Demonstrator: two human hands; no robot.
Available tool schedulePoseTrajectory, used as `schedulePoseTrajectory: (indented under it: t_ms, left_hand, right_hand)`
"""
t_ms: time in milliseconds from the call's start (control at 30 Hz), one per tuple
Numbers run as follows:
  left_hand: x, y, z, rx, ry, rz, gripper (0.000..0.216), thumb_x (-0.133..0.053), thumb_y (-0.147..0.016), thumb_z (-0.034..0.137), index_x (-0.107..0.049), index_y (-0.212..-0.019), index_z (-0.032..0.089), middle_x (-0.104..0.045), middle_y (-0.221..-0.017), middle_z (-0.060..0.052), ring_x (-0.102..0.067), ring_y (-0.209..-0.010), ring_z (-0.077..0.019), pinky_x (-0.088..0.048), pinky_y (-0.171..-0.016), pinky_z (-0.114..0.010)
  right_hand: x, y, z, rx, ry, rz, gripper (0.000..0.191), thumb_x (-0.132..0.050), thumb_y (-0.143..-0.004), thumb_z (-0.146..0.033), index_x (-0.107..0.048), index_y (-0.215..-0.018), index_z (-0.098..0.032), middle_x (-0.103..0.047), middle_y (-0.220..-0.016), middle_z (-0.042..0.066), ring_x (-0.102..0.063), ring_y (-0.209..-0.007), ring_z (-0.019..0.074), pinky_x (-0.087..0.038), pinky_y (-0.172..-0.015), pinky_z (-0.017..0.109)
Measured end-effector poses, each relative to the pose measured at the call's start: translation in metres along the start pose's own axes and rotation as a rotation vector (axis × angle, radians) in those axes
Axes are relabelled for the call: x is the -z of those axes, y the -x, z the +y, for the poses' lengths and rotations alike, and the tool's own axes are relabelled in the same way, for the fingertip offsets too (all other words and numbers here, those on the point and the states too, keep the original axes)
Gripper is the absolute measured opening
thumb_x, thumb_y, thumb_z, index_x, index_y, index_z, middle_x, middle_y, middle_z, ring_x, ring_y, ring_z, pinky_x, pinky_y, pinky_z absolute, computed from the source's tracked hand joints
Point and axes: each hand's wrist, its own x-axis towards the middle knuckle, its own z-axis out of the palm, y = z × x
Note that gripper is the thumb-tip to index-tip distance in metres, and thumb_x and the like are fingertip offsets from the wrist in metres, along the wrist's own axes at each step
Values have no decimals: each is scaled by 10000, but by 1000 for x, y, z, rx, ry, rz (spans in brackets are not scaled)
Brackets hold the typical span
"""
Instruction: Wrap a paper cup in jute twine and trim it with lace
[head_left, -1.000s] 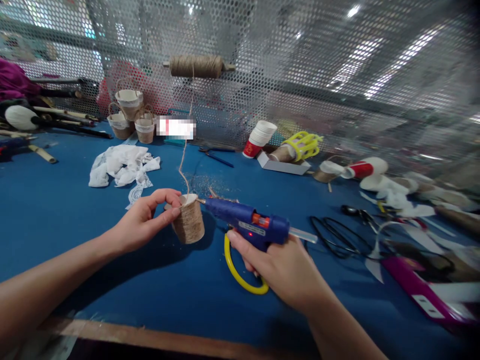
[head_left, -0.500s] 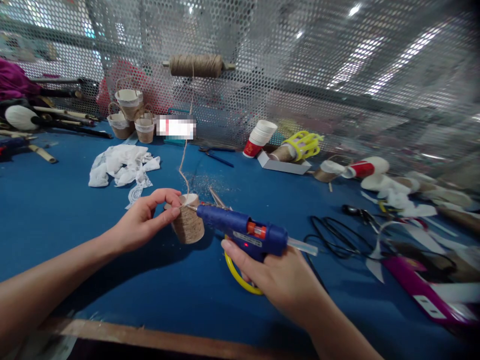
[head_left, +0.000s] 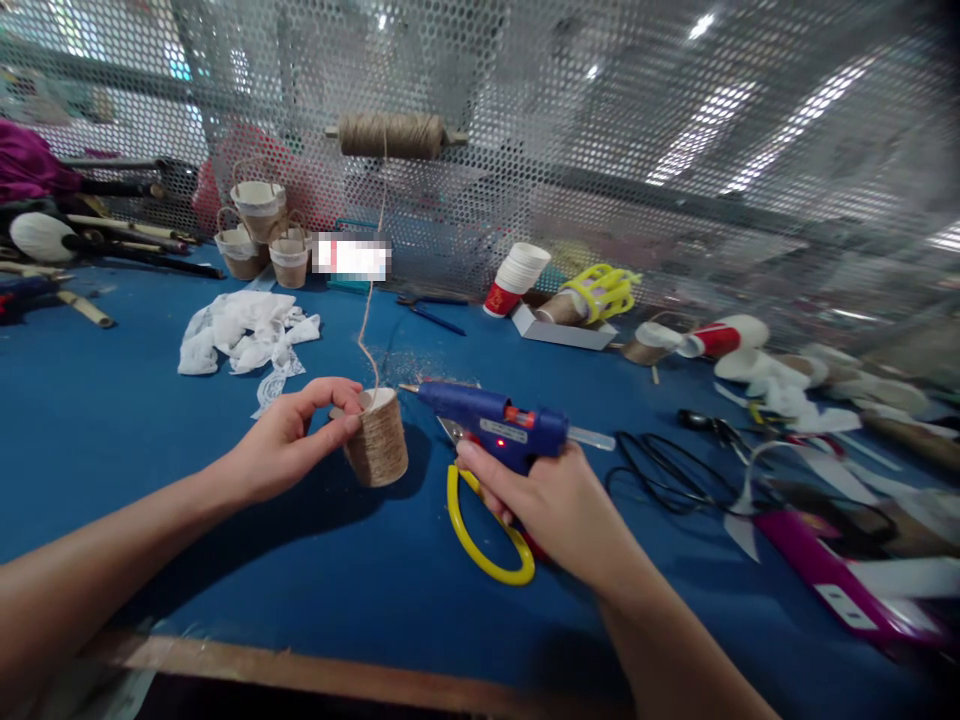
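Between its thumb and fingers, my left hand grips the rim of a small paper cup wrapped in brown twine. From the cup's top, a strand of twine runs up to a twine spool mounted on the mesh wall. My right hand is closed around the handle of a blue glue gun. A clear glue stick sticks out of its back, and its nozzle is just right of the cup, apart from it. Yellow-handled scissors lie partly under the right hand.
White lace lies at left, before several small twine baskets. Pliers, stacked paper cups and a white box are at the back. A black cord and a purple power strip lie at right.
The glue gun has drawn back right and slightly up, its nozzle leaving the cup's rim. More of the scissors shows. My left hand and the cup stay in place.
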Motion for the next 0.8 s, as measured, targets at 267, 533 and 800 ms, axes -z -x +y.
schedulePoseTrajectory:
  t_ms: [267,533,800]
  left_hand:
    - [0,1,-2,-21,-33,3,135,-504,-824,309,-524,-772,186,-578,-963,-74,-472,-1118,-228,-341,-964,-392]
    - [1,1,-1,-65,-105,0,123,-482,-828,302,-511,-789,189,-562,-958,-72,-455,-1143,-228,-326,-971,-396]
    - [1,0,-2,-111,-156,8,127,-467,-828,301,-504,-790,185,-560,-953,-77,-468,-1129,-229,-338,-963,-417]
  right_hand:
    - [18,-34,33,-245,-413,154,245,-701,-615,-336,-611,-709,-128,-571,-566,-12,-521,-501,101,-400,-484,229]
    - [16,-64,73,-445,-192,308,273,-511,-856,-281,-560,-646,-113,-533,-582,-8,-464,-468,59,-402,-467,202]
    - [16,-67,78,-511,107,229,267,-501,-878,-355,-577,-988,-124,-619,-910,44,-602,-731,126,-508,-652,302]
